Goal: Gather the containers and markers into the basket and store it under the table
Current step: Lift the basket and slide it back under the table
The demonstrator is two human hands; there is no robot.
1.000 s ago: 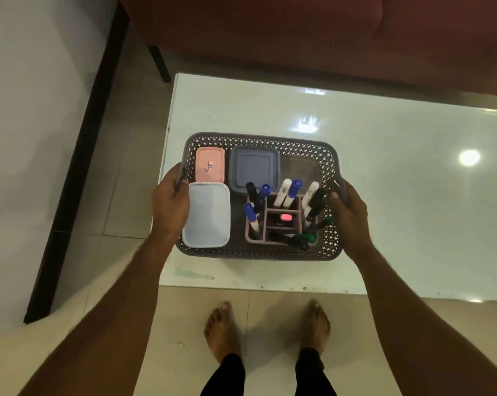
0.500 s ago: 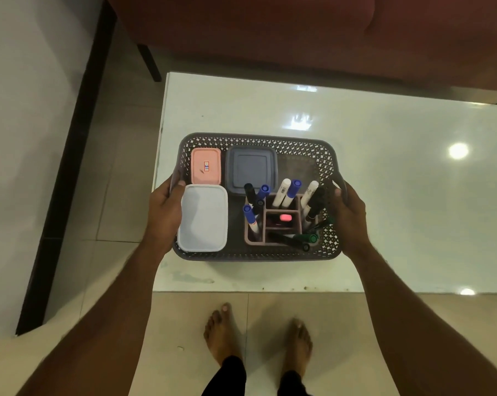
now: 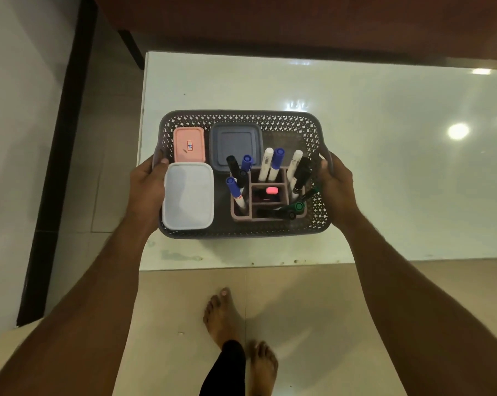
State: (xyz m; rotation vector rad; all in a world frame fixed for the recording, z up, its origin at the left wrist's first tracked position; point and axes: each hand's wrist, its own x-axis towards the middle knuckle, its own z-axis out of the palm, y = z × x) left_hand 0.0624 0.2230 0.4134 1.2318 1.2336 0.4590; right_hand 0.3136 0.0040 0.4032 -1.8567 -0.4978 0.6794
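A grey perforated basket [image 3: 270,119] is over the near left part of the white table [image 3: 384,167]. My left hand [image 3: 147,187] grips its left handle and my right hand [image 3: 337,184] grips its right handle. Inside lie a pink-lidded container [image 3: 189,144], a grey-blue lidded container [image 3: 236,142] and a white-lidded container [image 3: 188,195]. A divided brown holder [image 3: 267,217] on the right side of the basket carries several markers [image 3: 276,160] with blue, black, white and green caps.
A dark red sofa [image 3: 298,21] stands behind the table. A white wall with a dark skirting strip [image 3: 53,167] runs along the left. Beige floor tiles [image 3: 313,310] lie in front of the table, with my bare feet [image 3: 221,315] on them.
The basket stays in both hands. One foot has stepped, so the feet now stand one before the other, and the view has shifted slightly.
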